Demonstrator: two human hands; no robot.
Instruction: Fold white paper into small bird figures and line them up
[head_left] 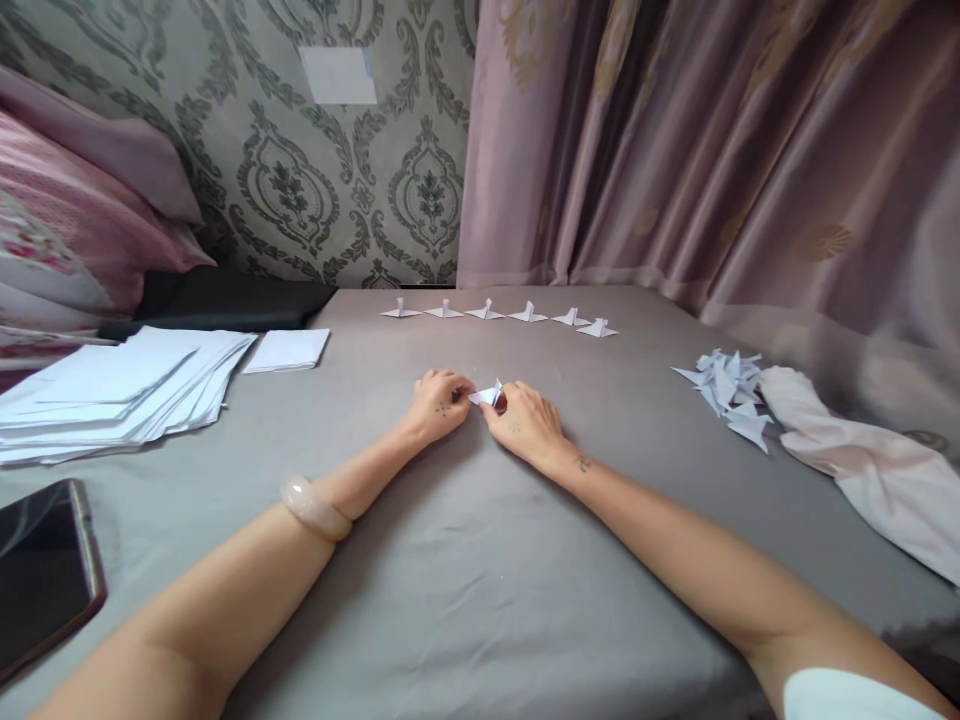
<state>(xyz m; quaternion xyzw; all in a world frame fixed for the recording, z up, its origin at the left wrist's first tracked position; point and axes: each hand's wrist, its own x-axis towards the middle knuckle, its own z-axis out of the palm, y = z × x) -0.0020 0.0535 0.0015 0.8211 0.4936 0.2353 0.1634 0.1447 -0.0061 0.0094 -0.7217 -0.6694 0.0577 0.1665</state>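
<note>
Between my two hands, above the middle of the grey cloth, is a small white folded paper crane [487, 396]. My left hand [439, 406] has its fingers closed at the crane's left tip. On the other side, my right hand [526, 420] pinches the right part of the paper between thumb and fingers, hiding some of it. Farther back stands a row of several finished-looking paper cranes [485, 311] with wings spread. At the right lies a heap of folded paper pieces [726, 382], pointed and overlapping.
Stacks of white paper [127, 380] lie at the left, beside a smaller stack of paper squares [288, 350]. A phone [41, 575] rests at the near left. Crumpled pale cloth [862, 440] lies at the right. Curtains [675, 150] hang behind the grey surface [450, 600].
</note>
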